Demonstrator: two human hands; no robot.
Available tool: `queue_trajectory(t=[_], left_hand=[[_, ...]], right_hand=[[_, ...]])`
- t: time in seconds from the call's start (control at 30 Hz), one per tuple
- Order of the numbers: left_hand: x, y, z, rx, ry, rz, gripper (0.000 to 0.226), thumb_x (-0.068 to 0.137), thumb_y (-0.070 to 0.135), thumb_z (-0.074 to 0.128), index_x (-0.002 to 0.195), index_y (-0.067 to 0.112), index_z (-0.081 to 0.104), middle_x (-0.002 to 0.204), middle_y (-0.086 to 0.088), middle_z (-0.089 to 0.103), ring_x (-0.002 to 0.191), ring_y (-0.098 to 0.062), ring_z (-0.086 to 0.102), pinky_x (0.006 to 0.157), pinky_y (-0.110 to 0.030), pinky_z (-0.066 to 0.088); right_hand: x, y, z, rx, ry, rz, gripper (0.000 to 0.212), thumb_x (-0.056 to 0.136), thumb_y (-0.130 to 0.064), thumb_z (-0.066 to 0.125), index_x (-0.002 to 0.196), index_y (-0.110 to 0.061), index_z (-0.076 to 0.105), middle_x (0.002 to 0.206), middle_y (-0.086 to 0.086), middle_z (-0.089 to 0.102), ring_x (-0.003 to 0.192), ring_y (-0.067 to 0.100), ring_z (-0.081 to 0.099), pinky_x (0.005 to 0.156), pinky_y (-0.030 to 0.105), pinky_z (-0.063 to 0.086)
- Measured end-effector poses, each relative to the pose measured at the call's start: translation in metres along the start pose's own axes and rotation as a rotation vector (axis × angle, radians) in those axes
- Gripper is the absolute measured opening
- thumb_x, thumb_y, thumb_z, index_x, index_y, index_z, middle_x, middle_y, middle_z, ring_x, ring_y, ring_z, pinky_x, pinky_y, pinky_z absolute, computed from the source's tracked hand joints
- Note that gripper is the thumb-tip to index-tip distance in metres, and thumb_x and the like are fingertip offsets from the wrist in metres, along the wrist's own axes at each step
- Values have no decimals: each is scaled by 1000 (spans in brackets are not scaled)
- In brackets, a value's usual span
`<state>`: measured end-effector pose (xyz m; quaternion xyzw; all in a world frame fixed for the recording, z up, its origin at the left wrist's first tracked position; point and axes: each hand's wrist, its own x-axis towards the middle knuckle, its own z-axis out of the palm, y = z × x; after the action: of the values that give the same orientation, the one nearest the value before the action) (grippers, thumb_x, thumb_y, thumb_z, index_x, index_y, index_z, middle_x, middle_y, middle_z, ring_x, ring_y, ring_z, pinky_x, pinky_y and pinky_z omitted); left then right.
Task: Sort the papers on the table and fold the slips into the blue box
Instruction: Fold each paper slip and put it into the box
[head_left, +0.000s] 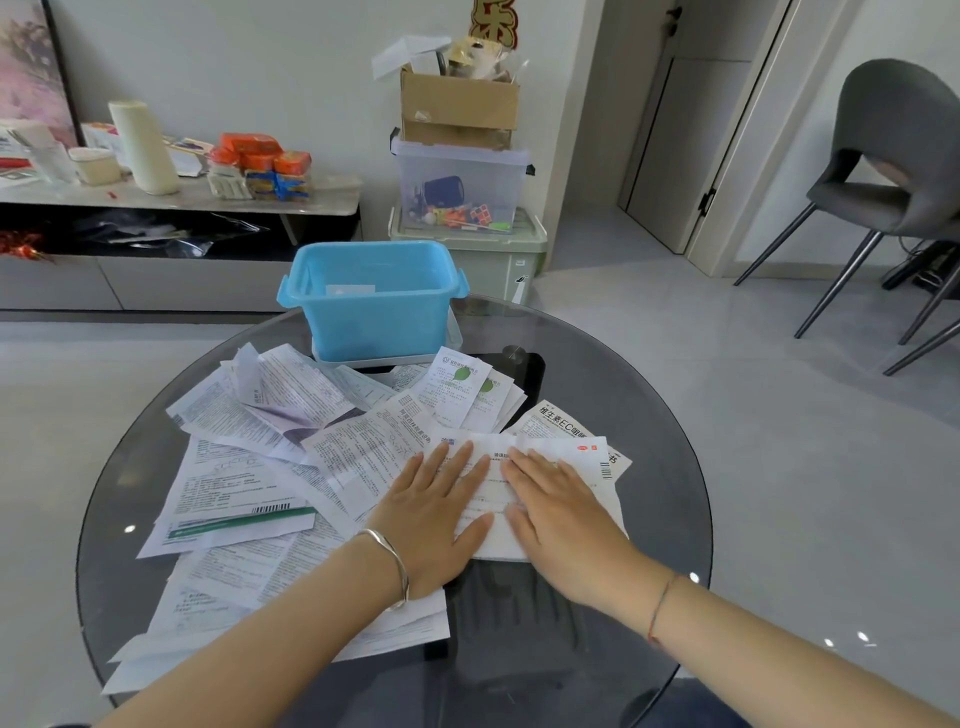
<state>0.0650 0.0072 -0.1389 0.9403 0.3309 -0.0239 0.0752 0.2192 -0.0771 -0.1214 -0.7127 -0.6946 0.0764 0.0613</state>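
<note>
A white printed slip (493, 499) lies flat near the front middle of the round glass table (649, 467). My left hand (436, 514) presses its left part with straight fingers, and my right hand (561, 514) presses its right part the same way. To the left spreads a loose pile of several printed papers (249, 467). Slips with green marks (467, 389) fan out behind the hands. At the table's far edge stands the blue box (374, 301), open, with a white piece showing inside.
A low sideboard (156, 202) with packets and a roll runs along the left wall. Stacked storage bins and a cardboard box (460, 171) stand behind the table. A grey chair (893, 171) is at the far right on the tiled floor.
</note>
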Motion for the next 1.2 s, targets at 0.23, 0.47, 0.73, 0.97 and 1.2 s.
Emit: queue_trajectory(t=[0.23,0.47,0.73,0.97,1.2], left_hand=[[-2,-1,6,0,27,18,107,50,70,-43,146,27,-22,155,4,-26,142,-16,-26,114,-33,-18],[-1,-2,6,-17,15,11,109,51,81,-33,146,29,-24,153,7,-28,142,-15,-27,116,-35,-16],[-1,0,2,6,-33,-14,120,43,91,-24,148,32,-19,156,5,-25,143,-17,-25,117,-36,-16],[-2,6,-7,51,-99,4,90,58,79,-13,143,48,-19,156,-1,-26,143,-23,-25,113,-39,-18],[-20,9,-25,165,-134,84,49,104,39,17,150,39,-1,161,4,-6,148,-16,-5,117,-35,-7]], right_hand=[[1,-2,16,-8,-71,34,58,103,-39,12,151,-19,-13,157,-7,-20,143,8,-21,115,29,-17],[-19,26,8,-35,-71,69,89,74,-66,-15,150,-19,-15,156,-11,-21,138,-1,-24,112,23,-19],[-37,60,3,-38,-101,113,119,49,-79,-38,149,-19,-19,154,-11,-25,139,-1,-25,113,22,-18],[-36,30,-4,21,-208,-112,86,70,-64,-15,150,-30,-11,154,-16,-24,136,-5,-29,104,12,-25],[-38,29,-5,13,-247,-117,69,85,-59,-3,148,-32,-14,153,-16,-26,138,-2,-28,110,18,-20]])
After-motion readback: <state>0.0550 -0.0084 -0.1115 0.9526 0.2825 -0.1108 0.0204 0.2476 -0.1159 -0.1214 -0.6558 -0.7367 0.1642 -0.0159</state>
